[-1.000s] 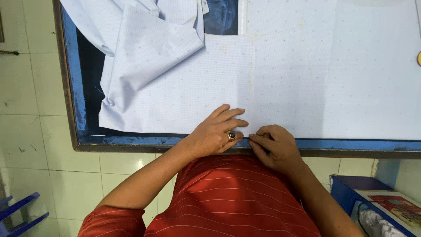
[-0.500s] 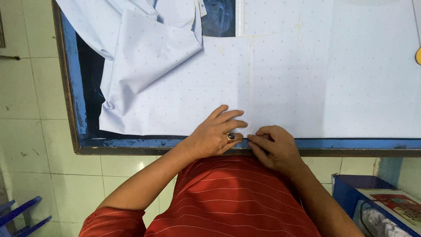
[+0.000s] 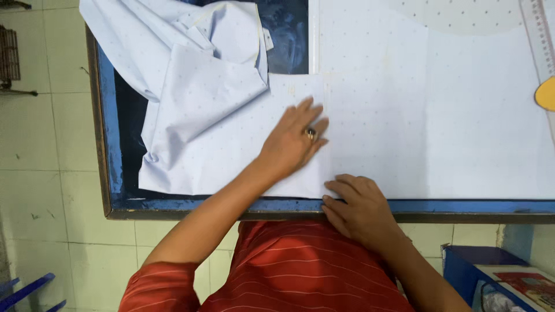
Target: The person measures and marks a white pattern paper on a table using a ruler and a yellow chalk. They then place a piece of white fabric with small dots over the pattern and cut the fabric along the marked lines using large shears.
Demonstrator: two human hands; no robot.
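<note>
Left hand (image 3: 292, 141) lies flat, open on the dotted white fabric (image 3: 404, 115); right hand (image 3: 358, 205) seemingly pinches its edge, lower centre; blue bin (image 3: 462, 271) holds papers.

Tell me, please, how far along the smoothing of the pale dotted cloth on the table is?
Done: the right stretch of cloth lies flat. In hand: the left hand presses flat along a fold line, while the right hand pins the near edge at the table rim. Left: the bunched cloth at top left is still rumpled.

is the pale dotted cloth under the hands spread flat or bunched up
Mostly spread flat: the pale dotted cloth lies smooth under the left hand and right hand; its far-left part is bunched.
</note>
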